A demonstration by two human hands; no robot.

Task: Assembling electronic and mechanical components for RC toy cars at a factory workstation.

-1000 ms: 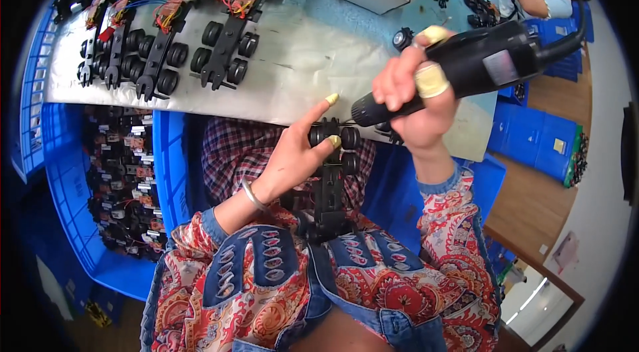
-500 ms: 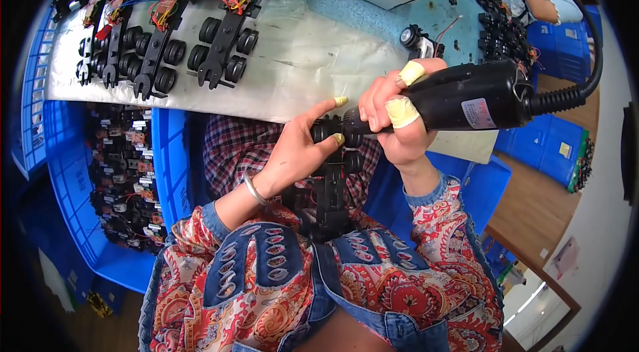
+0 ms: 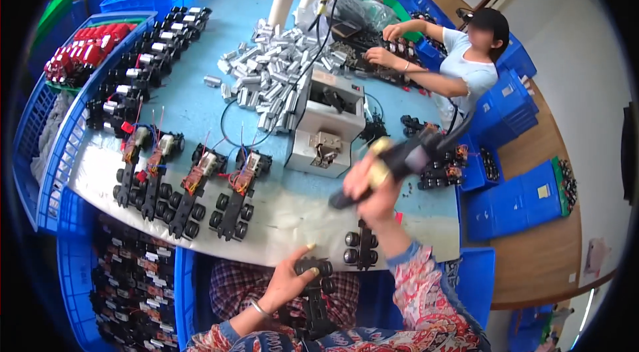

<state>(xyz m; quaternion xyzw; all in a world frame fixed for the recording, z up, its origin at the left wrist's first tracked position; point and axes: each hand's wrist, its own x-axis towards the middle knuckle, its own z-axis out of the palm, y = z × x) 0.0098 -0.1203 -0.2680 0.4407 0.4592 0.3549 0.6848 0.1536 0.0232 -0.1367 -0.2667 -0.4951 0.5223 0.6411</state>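
Head view, blue crate (image 3: 73, 272), black chassis parts (image 3: 136, 279)

Even, bright indoor light fell from above, with soft shadows. The right hand (image 3: 370, 182) and its electric screwdriver (image 3: 406, 160) were motion-blurred. Fisheye distortion bent straight edges, and the frame corners were black.

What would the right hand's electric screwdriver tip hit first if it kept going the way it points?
Probably the pale mat on the bench; the right hand aims the electric screwdriver down-left, though depth is unclear.
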